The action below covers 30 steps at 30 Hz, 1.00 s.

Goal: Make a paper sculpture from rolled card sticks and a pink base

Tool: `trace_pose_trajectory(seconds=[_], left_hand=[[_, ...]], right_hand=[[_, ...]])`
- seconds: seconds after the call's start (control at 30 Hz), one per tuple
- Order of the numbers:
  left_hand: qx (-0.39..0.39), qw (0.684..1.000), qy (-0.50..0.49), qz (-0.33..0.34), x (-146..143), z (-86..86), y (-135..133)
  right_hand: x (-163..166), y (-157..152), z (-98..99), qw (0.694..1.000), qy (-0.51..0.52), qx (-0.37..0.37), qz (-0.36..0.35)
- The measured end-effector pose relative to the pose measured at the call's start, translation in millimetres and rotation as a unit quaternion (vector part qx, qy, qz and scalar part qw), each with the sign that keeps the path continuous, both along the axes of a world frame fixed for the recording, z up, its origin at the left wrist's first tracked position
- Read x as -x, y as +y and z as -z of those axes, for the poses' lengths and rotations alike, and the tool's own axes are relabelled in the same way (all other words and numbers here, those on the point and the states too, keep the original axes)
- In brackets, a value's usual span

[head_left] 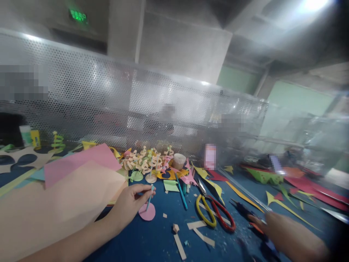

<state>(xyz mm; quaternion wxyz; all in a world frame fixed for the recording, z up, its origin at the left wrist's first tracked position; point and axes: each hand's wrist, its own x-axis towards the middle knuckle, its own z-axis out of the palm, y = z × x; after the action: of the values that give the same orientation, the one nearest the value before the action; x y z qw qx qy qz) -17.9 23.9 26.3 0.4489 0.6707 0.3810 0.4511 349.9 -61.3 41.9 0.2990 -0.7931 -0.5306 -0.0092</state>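
Note:
My left hand [130, 208] pinches the top of a thin blue paper stick [149, 203] that stands tilted on a pink paper disc [147, 214] on the table. Motion blurs my right hand [291, 233] at the lower right. Its fingertips reach the body of a dark blue glue gun [244, 210] with an orange trigger, but whether they grip it is unclear. Scissors [205, 203] with one yellow and one red handle lie open between my hands. A blue pencil-like stick [181, 194] rests left of them.
Large pink [81, 162] and peach paper sheets [68, 203] cover the left side. Behind my left hand stand several curled paper ornaments [147, 160] beside a tape roll [179, 161]. Paper scraps [203, 236] lie in front. A perforated metal screen [109, 98] borders the far edge.

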Motion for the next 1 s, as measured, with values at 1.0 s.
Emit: trace_pose_trajectory(seconds=[1.0], left_hand=[[-0.014, 1.000, 0.019, -0.014, 0, 5.6, 4]], right_hand=[[210, 55, -20.5, 0.888, 0.174, -0.087, -0.416]])
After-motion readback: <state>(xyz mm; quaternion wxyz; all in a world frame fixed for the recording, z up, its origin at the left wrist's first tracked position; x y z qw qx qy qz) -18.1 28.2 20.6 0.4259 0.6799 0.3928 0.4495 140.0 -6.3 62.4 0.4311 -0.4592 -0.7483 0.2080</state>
